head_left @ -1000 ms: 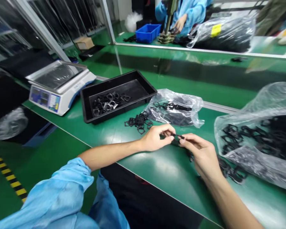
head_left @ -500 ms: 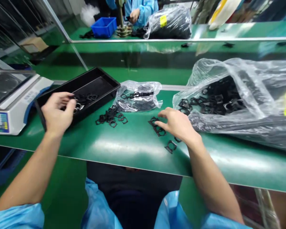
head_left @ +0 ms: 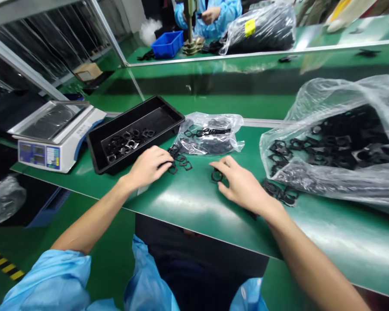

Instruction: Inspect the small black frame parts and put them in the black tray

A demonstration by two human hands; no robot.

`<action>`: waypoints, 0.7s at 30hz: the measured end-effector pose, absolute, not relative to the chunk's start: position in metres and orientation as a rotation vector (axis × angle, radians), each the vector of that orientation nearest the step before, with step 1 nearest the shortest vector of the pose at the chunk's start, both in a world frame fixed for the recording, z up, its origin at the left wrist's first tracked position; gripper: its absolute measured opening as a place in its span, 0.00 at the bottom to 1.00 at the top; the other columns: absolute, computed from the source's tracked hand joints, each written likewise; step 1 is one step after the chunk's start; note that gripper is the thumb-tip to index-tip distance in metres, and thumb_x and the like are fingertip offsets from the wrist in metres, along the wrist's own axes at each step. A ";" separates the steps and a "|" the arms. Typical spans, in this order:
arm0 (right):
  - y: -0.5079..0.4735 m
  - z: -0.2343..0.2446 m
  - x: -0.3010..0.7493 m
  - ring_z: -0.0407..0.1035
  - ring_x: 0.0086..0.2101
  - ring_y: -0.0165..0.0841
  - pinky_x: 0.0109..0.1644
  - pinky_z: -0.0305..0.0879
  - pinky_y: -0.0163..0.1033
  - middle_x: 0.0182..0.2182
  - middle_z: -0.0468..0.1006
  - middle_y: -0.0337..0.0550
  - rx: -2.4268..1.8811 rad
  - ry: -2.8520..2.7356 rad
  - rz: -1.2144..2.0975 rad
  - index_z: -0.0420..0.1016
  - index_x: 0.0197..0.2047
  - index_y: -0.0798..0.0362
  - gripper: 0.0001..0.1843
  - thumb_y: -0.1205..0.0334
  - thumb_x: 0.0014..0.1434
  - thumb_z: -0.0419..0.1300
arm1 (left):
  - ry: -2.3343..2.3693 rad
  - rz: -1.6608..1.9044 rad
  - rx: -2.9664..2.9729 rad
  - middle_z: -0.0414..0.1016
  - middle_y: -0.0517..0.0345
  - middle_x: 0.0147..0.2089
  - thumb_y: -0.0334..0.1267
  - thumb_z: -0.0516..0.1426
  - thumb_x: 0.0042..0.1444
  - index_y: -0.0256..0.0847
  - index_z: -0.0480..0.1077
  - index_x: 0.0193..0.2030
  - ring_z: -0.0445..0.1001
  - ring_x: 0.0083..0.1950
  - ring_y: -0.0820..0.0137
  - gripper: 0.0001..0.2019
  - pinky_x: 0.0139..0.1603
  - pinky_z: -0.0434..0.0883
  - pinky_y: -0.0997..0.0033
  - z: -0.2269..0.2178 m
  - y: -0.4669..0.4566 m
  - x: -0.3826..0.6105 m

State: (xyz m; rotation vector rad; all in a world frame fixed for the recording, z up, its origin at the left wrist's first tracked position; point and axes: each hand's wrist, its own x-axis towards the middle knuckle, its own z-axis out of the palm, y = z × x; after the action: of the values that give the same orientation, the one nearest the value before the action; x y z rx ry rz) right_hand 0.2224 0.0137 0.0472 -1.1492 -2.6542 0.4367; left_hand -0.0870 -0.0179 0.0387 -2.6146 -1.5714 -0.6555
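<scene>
My left hand [head_left: 151, 168] is at the small pile of black plastic ring frames [head_left: 182, 161], fingers bent with a dark piece between thumb and forefinger. To the right, my right hand [head_left: 241, 183] pinches one black ring frame [head_left: 216, 175] just over the green table. More loose ring frames [head_left: 280, 192] lie beyond my right wrist, by the large clear bag [head_left: 337, 175], which gapes and is full of the same frames. Behind the pile sits a small clear bag [head_left: 210, 149] with frames inside. A black tray [head_left: 168, 113] left of it contains several more.
A white digital scale [head_left: 56, 134] stands left of the tray. A metal rail [head_left: 259, 122] runs along the table's back. Across from me, a person in blue sleeves [head_left: 227, 11] works near a blue bin [head_left: 167, 44] and a wrapped black bundle [head_left: 262, 32].
My left hand has left the tray and come right to the small pile. My right hand has moved left, away from the loose frames, with a frame in it. The view has swung left.
</scene>
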 end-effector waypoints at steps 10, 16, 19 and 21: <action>0.009 0.034 0.216 0.75 0.47 0.41 0.49 0.71 0.42 0.48 0.80 0.50 -1.055 -2.651 0.625 0.75 0.60 0.52 0.31 0.78 0.56 0.50 | -1.535 -0.451 -2.644 0.78 0.50 0.40 0.35 0.55 0.65 0.40 0.78 0.42 0.72 0.42 0.62 0.09 0.43 0.67 0.62 0.026 0.007 -0.053; 0.010 0.031 0.215 0.77 0.42 0.38 0.50 0.71 0.42 0.42 0.84 0.46 -1.002 -2.526 0.824 0.80 0.55 0.52 0.30 0.80 0.54 0.52 | -1.602 -1.266 -2.443 0.81 0.54 0.37 0.39 0.57 0.64 0.41 0.79 0.43 0.78 0.38 0.67 0.10 0.45 0.73 0.66 0.037 0.011 -0.036; 0.010 0.028 0.213 0.77 0.42 0.39 0.52 0.71 0.44 0.42 0.85 0.47 -1.030 -2.475 0.853 0.83 0.49 0.52 0.21 0.76 0.58 0.55 | -1.595 -1.583 -2.432 0.84 0.54 0.42 0.40 0.58 0.63 0.40 0.79 0.43 0.81 0.42 0.67 0.10 0.50 0.75 0.67 0.036 0.022 -0.014; 0.010 0.028 0.213 0.77 0.43 0.39 0.53 0.70 0.45 0.42 0.85 0.47 -1.065 -2.451 0.854 0.84 0.46 0.52 0.18 0.74 0.59 0.56 | -1.600 -1.754 -2.468 0.84 0.52 0.44 0.41 0.58 0.63 0.39 0.79 0.44 0.81 0.44 0.67 0.10 0.52 0.75 0.67 0.028 0.029 0.001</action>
State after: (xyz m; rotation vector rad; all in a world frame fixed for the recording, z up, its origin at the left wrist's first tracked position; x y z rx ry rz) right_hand 0.2127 0.0105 0.0279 -1.0654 -2.4505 0.8544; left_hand 0.0011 0.0288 0.0282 -2.4677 -1.6004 -1.7542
